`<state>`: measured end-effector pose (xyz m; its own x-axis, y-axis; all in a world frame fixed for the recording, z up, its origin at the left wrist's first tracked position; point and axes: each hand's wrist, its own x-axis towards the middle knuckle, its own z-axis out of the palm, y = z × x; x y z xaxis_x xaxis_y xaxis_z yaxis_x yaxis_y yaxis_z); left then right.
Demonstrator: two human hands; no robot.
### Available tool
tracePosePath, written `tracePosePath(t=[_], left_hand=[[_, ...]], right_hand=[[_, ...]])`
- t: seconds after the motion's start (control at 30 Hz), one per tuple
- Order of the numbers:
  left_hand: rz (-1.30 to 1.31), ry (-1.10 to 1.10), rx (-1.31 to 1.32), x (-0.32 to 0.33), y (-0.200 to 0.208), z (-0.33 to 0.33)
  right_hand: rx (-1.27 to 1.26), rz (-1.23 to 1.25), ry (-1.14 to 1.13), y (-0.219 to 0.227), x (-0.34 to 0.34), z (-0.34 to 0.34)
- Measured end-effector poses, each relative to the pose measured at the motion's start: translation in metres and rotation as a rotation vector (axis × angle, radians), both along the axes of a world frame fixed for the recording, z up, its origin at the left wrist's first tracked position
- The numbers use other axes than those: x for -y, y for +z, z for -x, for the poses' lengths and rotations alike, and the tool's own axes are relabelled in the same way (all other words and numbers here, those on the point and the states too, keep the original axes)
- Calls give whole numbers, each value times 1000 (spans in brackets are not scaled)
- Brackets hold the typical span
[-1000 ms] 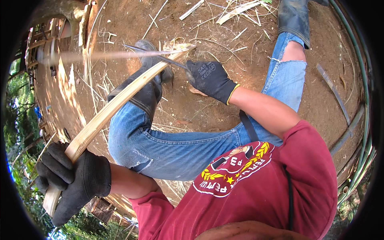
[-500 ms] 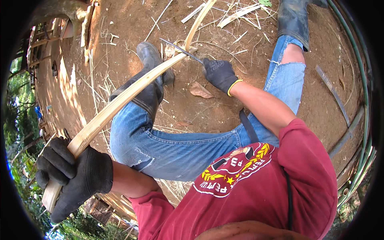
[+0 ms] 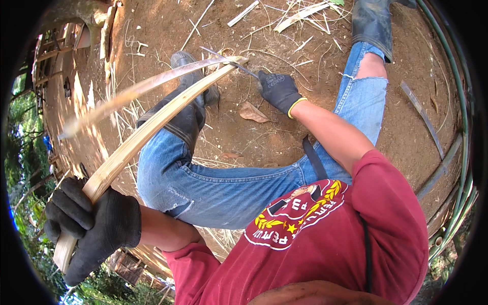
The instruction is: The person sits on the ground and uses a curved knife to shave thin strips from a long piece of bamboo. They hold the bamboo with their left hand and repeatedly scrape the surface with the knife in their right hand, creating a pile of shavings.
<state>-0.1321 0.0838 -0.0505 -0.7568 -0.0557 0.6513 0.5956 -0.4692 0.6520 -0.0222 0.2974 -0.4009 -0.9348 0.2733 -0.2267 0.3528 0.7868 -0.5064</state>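
Note:
My left hand (image 3: 96, 229), in a black glove, is wrapped round the lower end of a long pale split wood strip (image 3: 137, 145), possibly bamboo. The strip slants up and right past my bent knee. In my right hand (image 3: 279, 92), also gloved in black with a yellow cuff edge, is a knife, closed in the fingers. Its thin blade (image 3: 248, 70) crosses the strip's far end. From that end a thinner sliver (image 3: 127, 92), blurred by motion, sweeps out to the left above the thicker strip. Whether it is still joined there I cannot tell.
My boots, left (image 3: 185, 76) and right (image 3: 372, 25), rest on brown soil. Pale shavings (image 3: 302, 18) lie at the far side, and a dry leaf (image 3: 253, 112) lies between my legs. A flat grey strip (image 3: 422, 119) and green poles (image 3: 457, 91) are at the right.
The thin sliver, which pointed up and away from the strip's far end, has swung over to the left. Both hands have stayed nearly in place, with the knife at that end.

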Motion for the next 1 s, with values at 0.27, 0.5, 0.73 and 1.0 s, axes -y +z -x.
tracePosePath(t=[0.27,0.5,0.73,1.0], left_hand=[[62,101,15,0,-2,1],[130,229,-18,-2,-5,0],[186,337,-43,-12,-4,-2],[116,235,-21,-8,-2,-2]], right_hand=[[60,0,-13,5,6,3],[-271,-38,56,45,29,0],[-50,3,-26,5,7,-3],[-28,-18,-16,2,7,-2]])
